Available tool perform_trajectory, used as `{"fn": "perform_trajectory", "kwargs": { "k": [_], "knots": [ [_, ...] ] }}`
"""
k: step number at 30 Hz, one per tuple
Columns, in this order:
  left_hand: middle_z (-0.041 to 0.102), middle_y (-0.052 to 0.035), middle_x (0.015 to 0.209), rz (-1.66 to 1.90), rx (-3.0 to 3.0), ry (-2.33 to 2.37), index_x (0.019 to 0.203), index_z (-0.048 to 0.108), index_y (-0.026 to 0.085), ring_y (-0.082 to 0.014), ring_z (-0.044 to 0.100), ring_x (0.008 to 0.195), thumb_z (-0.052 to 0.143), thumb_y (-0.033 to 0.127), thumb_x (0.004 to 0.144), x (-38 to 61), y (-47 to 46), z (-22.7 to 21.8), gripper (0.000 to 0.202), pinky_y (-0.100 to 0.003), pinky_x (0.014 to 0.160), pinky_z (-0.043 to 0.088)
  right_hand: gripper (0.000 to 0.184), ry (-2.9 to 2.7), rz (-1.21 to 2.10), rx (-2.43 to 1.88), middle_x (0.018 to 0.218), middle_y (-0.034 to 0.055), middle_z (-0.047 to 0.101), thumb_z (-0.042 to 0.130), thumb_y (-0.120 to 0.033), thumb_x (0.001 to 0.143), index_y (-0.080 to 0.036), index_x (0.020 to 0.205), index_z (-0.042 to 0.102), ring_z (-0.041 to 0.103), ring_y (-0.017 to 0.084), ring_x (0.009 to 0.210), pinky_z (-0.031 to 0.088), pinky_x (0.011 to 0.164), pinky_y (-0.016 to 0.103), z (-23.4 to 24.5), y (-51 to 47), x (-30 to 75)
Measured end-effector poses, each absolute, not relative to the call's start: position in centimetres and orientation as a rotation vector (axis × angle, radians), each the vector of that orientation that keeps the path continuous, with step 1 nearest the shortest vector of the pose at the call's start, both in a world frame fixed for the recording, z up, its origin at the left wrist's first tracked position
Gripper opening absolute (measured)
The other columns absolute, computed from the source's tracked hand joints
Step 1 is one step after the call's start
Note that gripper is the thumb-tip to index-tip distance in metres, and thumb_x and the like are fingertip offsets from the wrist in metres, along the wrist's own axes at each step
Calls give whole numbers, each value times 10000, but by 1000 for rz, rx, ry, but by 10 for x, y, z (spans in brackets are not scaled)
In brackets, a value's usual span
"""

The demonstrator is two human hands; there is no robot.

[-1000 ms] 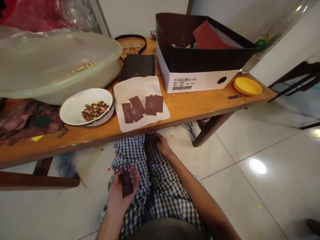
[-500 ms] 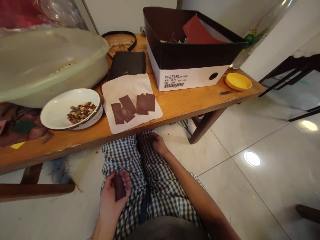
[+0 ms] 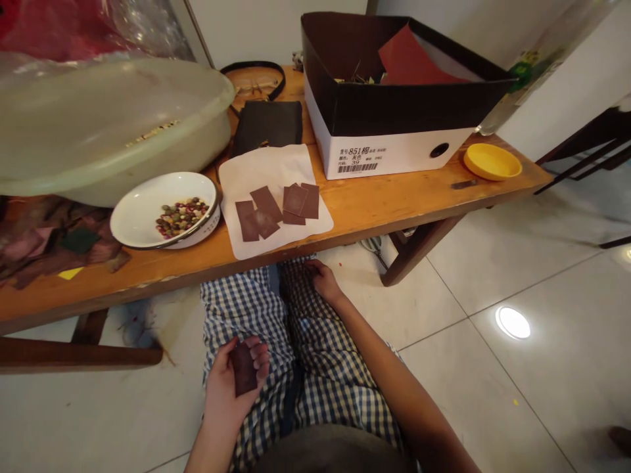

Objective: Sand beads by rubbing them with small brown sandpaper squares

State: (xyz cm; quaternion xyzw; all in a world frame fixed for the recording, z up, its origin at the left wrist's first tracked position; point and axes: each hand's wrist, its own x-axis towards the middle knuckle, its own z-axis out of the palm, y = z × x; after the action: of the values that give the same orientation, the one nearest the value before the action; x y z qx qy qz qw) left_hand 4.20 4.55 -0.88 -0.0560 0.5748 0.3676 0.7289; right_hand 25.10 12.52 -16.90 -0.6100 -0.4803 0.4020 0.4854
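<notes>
From my end: bench (image 3: 394,200) runs across the upper half of the frame. Basin (image 3: 152,167) sits upper left, pale, with a few small bits inside. Box (image 3: 389,115) is top centre-right, open, red sheet (image 3: 414,59) leaning in it. Checked trousers (image 3: 246,302) fill lower centre, under the bench edge. Scraps (image 3: 34,253) pile at left, below the basin. White mat (image 3: 231,177) is at centre, black pouch (image 3: 269,125) just behind it. White bowl (image 3: 131,213) stands just left of the mat, yellow dish (image 3: 493,157) well off at right. I have the left hand (image 3: 224,389) at lower centre, palm up, fingers curled round one dark card (image 3: 244,371). Right hand (image 3: 327,284) is near centre, against the trousers, loosely bent; can't tell if it holds anything. Loose cards (image 3: 266,203) lie on the mat in two overlapping groups. Smallest: mixed-colour beans (image 3: 182,217) in the bowl.
</notes>
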Motion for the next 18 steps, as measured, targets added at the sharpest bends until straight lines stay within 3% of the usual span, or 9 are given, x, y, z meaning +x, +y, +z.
{"fn": "perform_trajectory", "kwargs": {
  "k": [10, 16, 18],
  "knots": [
    [666, -62, 558, 758, -36, 1079, 664, 635, 115, -108, 608, 466, 256, 212, 932, 36, 39, -23, 474, -211, 487, 516, 300, -1236, 922, -1519, 1159, 78, 587, 542, -328, 896, -162, 1145, 558, 597, 198, 990, 510, 838, 415, -174, 123, 251],
    [719, -210, 728, 536, 70, 767, 761, 691, 15, -256, 696, 623, 226, 325, 926, 63, 18, -33, 583, -372, 620, 547, 296, -1332, 868, -1558, 1164, 79, 585, 538, -329, 898, -166, 1144, 559, 595, 198, 994, 507, 843, 416, -172, 126, 259],
    [721, -224, 765, 464, 108, 656, 795, 694, -2, -281, 704, 687, 223, 342, 917, 73, 11, -37, 596, -397, 677, 538, 302, -1369, 847, -1575, 1163, 79, 585, 541, -330, 896, -163, 1148, 556, 594, 200, 994, 506, 842, 418, -170, 125, 264]
  ]
}}
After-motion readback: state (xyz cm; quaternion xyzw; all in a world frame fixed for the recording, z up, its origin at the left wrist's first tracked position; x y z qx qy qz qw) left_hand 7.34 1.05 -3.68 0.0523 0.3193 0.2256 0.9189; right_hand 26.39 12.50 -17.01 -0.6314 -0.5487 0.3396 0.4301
